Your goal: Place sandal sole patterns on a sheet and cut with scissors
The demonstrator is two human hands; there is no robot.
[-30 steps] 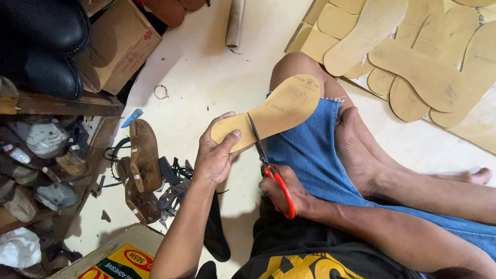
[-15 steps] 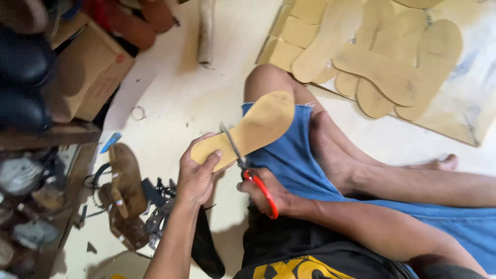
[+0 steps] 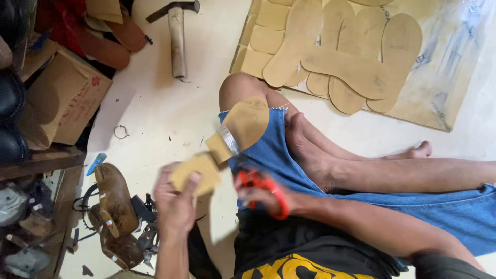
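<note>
Left hand (image 3: 178, 199) closed on one tan insole (image 3: 227, 142) held over the knee, right hand (image 3: 258, 194) gripped around one pair of red-handled scissors (image 3: 250, 173) whose blades are set across it, one hammer (image 3: 177, 31) lying on the floor, about ten cut insoles (image 3: 336, 57) piled on one cardboard sheet (image 3: 444, 67)

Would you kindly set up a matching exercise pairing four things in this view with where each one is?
Things:
1. hammer
2. scissors
3. shoe sole
4. cardboard box

Places:
A. in the right hand
B. held by the left hand
C. on the floor at the top
D. at the left edge

Pairs: 1-C, 2-A, 3-B, 4-D
</note>
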